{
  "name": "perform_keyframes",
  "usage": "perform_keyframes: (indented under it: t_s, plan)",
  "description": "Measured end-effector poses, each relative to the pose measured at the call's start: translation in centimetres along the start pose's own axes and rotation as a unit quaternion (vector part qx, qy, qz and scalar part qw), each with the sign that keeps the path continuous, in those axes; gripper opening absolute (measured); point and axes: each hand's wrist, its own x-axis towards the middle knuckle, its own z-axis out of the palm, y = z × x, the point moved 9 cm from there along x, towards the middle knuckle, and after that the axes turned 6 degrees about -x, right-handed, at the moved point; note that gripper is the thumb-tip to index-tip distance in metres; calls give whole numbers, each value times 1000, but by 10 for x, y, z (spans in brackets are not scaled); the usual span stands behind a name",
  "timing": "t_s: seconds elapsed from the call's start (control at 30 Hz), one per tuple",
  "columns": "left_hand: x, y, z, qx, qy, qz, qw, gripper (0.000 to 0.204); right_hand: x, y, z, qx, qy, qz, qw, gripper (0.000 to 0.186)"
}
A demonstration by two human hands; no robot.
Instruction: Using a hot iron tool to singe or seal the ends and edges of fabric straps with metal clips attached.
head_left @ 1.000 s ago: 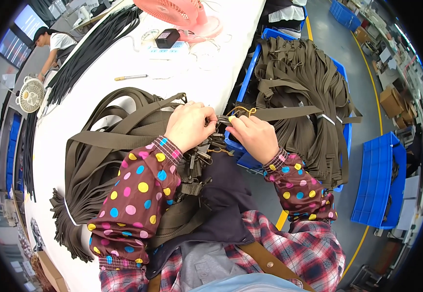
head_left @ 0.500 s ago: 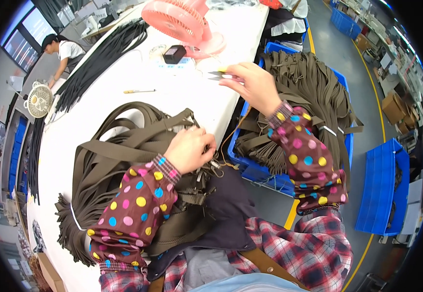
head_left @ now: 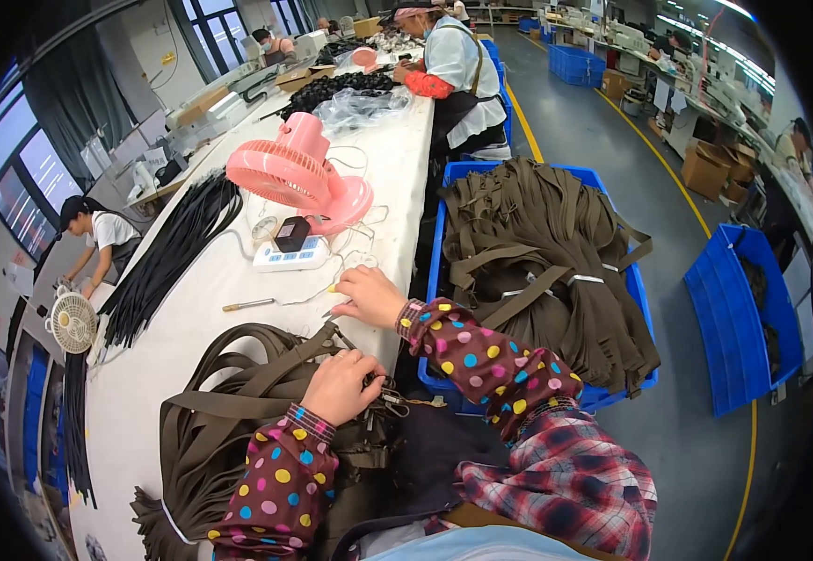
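My right hand (head_left: 369, 297) holds small thread snips (head_left: 330, 318) over the white table (head_left: 173, 290), fingertips pinched, blades pointing down. Below it, my left hand (head_left: 339, 385) is curled at the edge of a pile of looped olive-brown straps (head_left: 201, 411); what its fingers grip is hidden. Metal hardware (head_left: 390, 402) and yellowish cord hang beside that hand. A pen (head_left: 247, 305) lies nearby.
Ahead sit a pink fan (head_left: 285, 178), power strip (head_left: 290, 257) and black straps (head_left: 154, 243). To the right stand strap-filled blue crate (head_left: 547, 280) and another crate (head_left: 725, 318). Co-workers work at left (head_left: 107, 243), far along the table (head_left: 453, 65) and far right.
My right hand left the hardware with the snips, rose, then came down leftward to just above my left hand. The view has tilted up, showing more of the room.
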Motion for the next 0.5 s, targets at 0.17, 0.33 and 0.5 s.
perform_keyframes:
  t_s: [0.17,0.33,0.5]
  plan:
    - [1,6,-18,-124,27,17,992,14,-29,-16,-24,59,-4,25,998,26]
    - [-17,39,-92,-220,84,18,972,16,-58,-51,-37,172,-107,16,979,29]
    - [-51,130,-176,-210,112,88,967,11,-58,-67,-40,216,-53,25,975,32]
